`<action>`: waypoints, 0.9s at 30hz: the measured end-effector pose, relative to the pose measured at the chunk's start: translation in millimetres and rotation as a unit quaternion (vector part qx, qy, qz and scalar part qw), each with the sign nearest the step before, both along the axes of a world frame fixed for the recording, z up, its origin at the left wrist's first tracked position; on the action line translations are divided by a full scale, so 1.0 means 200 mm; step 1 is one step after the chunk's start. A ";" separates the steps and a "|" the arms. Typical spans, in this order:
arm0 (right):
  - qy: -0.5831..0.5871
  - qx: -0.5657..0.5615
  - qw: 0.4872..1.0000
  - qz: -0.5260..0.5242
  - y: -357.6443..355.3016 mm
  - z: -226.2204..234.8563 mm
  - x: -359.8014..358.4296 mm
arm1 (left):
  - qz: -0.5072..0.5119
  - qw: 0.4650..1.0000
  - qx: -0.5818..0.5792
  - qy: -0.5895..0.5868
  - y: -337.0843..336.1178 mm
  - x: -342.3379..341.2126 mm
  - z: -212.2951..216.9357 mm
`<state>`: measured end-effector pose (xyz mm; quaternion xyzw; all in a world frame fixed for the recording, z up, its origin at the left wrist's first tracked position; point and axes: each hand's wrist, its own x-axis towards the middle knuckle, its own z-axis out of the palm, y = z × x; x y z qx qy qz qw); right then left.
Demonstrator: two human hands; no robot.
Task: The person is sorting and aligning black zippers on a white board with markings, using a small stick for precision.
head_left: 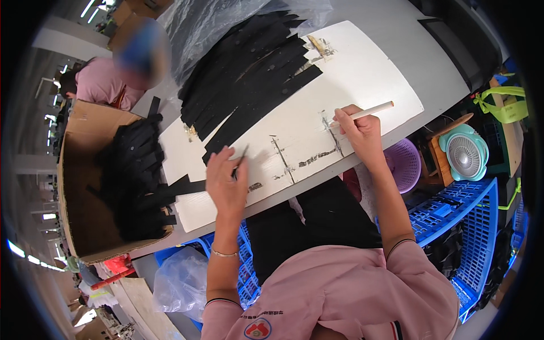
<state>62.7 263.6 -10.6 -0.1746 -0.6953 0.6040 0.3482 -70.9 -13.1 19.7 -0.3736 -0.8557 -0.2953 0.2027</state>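
Observation:
My right hand [364,135] is closed around a slim white pen [374,109], its brownish end pointing up and right. The pen's lower end is at my fingertips, over dark marks on the white board [374,73]. On the board's left side, my left hand [226,184] has its fingers curled about a thin, dark, pointed tool [242,155]; its exact kind is unclear. A black fabric strip [190,186] lies beside that hand, its right end hidden behind it. Many black strips [255,68] are spread in an overlapping pile across the board's far side.
A cardboard box [79,181] at the left holds a heap of black strips [133,175]. Clear plastic sheeting [195,28] lies at the back. Right of the table are a purple basket [403,164], a teal fan [464,153] and a blue crate [473,255]. Another person [102,84] sits far left.

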 end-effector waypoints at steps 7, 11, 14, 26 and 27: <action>-0.021 0.069 0.994 -0.078 -0.11 0.06 0.06 | -0.111 0.991 -0.066 -0.040 0.43 0.33 -0.15; -0.016 0.388 0.915 -0.107 -0.24 0.01 0.14 | -0.140 0.982 -0.105 -0.076 0.46 0.37 -0.15; -0.068 0.435 0.895 -0.072 -0.31 -0.03 0.18 | -0.151 0.975 -0.138 -0.087 0.43 0.39 -0.13; -0.151 0.470 0.864 -0.095 -0.05 -0.07 0.30 | -0.025 0.978 -0.177 -0.112 0.05 0.43 -0.10; -0.147 0.489 0.854 -0.102 -0.04 -0.09 0.30 | -0.012 0.978 -0.174 -0.115 0.02 0.43 -0.10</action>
